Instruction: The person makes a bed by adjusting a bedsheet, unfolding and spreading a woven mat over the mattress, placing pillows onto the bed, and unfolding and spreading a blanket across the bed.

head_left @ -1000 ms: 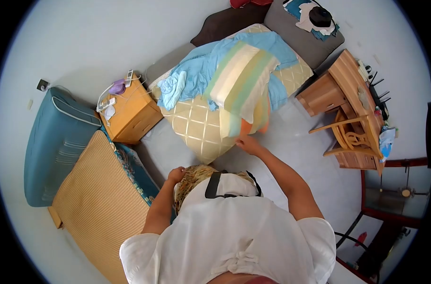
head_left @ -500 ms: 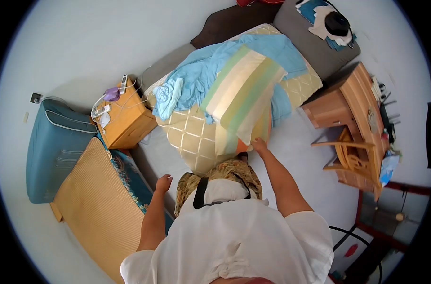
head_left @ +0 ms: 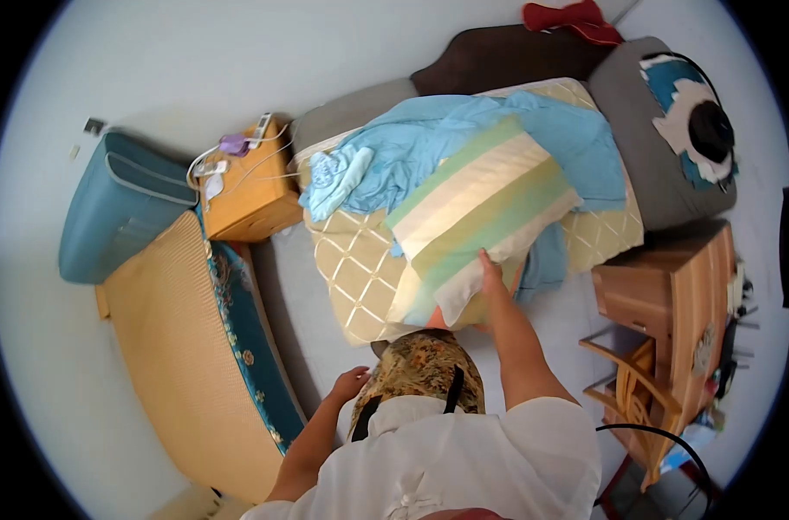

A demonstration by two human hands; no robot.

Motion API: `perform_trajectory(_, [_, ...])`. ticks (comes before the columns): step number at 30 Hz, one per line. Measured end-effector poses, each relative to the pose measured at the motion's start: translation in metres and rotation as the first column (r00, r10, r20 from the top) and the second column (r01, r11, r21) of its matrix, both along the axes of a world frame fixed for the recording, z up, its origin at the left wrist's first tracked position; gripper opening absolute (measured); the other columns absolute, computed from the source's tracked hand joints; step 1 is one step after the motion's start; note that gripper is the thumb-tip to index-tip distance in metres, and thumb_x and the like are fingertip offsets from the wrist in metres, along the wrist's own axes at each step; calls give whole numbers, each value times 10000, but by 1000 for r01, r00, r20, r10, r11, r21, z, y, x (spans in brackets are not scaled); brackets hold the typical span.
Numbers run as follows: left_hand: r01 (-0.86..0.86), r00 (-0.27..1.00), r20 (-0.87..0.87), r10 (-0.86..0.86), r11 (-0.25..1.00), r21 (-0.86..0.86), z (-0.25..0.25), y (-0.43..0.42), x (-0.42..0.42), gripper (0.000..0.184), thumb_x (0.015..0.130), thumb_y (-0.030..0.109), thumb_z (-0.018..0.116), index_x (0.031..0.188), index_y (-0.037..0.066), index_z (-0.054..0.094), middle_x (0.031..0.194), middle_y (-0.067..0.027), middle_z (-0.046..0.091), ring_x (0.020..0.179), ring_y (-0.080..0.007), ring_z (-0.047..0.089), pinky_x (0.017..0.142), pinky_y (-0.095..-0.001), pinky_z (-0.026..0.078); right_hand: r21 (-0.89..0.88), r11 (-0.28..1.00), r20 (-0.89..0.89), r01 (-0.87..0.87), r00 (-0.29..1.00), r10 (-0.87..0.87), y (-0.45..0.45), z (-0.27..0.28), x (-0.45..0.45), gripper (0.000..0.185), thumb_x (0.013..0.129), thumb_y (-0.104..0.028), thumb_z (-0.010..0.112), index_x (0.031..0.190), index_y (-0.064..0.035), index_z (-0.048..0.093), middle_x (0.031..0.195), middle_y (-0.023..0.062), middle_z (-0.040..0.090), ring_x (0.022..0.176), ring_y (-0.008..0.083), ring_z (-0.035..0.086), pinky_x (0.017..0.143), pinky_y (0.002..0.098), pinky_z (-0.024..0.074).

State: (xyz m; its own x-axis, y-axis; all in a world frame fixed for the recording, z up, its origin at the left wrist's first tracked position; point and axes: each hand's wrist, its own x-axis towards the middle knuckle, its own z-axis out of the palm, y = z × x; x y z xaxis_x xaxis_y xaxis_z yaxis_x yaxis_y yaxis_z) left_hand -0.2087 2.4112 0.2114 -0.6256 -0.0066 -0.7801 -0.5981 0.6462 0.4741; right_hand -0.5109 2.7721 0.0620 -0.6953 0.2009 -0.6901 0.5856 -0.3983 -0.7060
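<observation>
A striped pillow (head_left: pixel 490 195) in green, cream and olive lies over a light blue sheet (head_left: pixel 429 121) on the bed. My right hand (head_left: pixel 490 267) is closed on the pillow's lower right edge. Under it, part of another striped piece with orange (head_left: pixel 412 299) shows at the bed's near edge. My left hand (head_left: pixel 351 381) hangs beside my patterned trousers (head_left: pixel 425 368), fingers slightly apart and holding nothing. A crumpled pale blue cloth (head_left: pixel 340 178) rests at the left of the bed, on the diamond-patterned mattress (head_left: pixel 360 277).
A wooden nightstand (head_left: pixel 251 195) with cables stands left of the bed. Further left is a second bed with a woven mat (head_left: pixel 178 347) and a teal headboard (head_left: pixel 126 208). At right are a desk (head_left: pixel 663 303), a wooden chair (head_left: pixel 637 399) and a black fan-like object (head_left: pixel 711 132).
The view has turned and moved closer to the bed. My right hand has moved up along the pillow's edge, and the pillow lies further round. My left hand is lower, beside my leg.
</observation>
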Motion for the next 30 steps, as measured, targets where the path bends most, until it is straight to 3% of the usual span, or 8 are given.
perform_trajectory(8, [-679, 730, 216, 649, 653, 334, 29, 27, -91, 645, 836, 534, 496, 1210, 9, 482, 1181, -134, 544, 1080, -240, 515, 876, -365, 400, -318, 939, -171, -134, 982, 82, -54, 120, -47, 465, 763, -247, 670, 1135, -21, 506, 1066, 86, 571, 950, 208, 561, 820, 339, 475])
perform_trajectory(12, [-716, 681, 279, 677, 539, 443, 53, 32, -138, 754, 824, 610, 443, 1300, 28, 386, 1246, -162, 493, 1161, -279, 454, 974, -422, 314, -513, 826, -87, -233, 971, 221, -84, 225, -9, 508, 770, -271, 667, 1168, -23, 472, 1097, 91, 559, 972, 211, 556, 839, 342, 472])
perform_trajectory(18, [-635, 401, 643, 653, -308, 708, 131, -18, -123, 679, 804, 527, 556, 1288, 75, 408, 1217, -120, 520, 1073, -277, 532, 880, -416, 464, -394, 764, -201, -510, 860, 470, -144, 261, 144, 434, 853, -250, 574, 1211, -32, 461, 1162, 92, 540, 1048, 225, 526, 930, 364, 404])
perform_trajectory(23, [-750, 239, 111, 965, 111, 652, 183, -71, -77, 358, 767, 198, 591, 1050, -16, 544, 908, -143, 608, 827, -264, 618, 688, -350, 534, -414, 517, -62, -749, 590, 805, -194, 254, 205, 439, 856, -387, 533, 1008, 22, 582, 967, 95, 625, 866, 155, 579, 744, 297, 454])
perform_trajectory(26, [-739, 159, -86, 984, 176, 651, 212, -77, -56, 344, 699, 125, 601, 1005, -25, 550, 856, -127, 598, 791, -246, 608, 706, -327, 501, -15, -373, -110, -928, -370, 923, -208, 276, 207, 363, 893, -342, 506, 994, -3, 588, 710, 74, 600, 761, 160, 587, 695, 301, 463])
perform_trajectory(27, [-700, 128, -98, 987, 160, 696, 225, -79, -42, 389, 691, 115, 598, 1049, -24, 535, 892, -125, 600, 790, -240, 602, 726, -327, 484, 658, -492, -124, -570, -727, 676, -216, 296, 193, 288, 885, -286, 523, 935, -8, 583, 787, 57, 614, 808, 169, 587, 751, 321, 463])
perform_trajectory(29, [-647, 120, -113, 986, 165, 745, 254, -86, -13, 421, 691, 114, 594, 1082, -23, 520, 926, -127, 600, 804, -239, 600, 737, -327, 482, 638, -318, -193, -701, -545, 816, -230, 365, 160, 305, 846, -294, 560, 951, -8, 585, 936, 107, 628, 829, 224, 589, 744, 344, 453])
perform_trajectory(30, [-621, 115, -122, 986, 168, 766, 268, -89, 1, 437, 690, 113, 592, 1098, -23, 513, 943, -128, 599, 811, -238, 598, 743, -327, 481, 564, 8, -459, -825, -306, 834, -238, 394, 146, 323, 867, -255, 542, 1095, -26, 551, 1083, 133, 585, 969, 230, 559, 827, 339, 427])
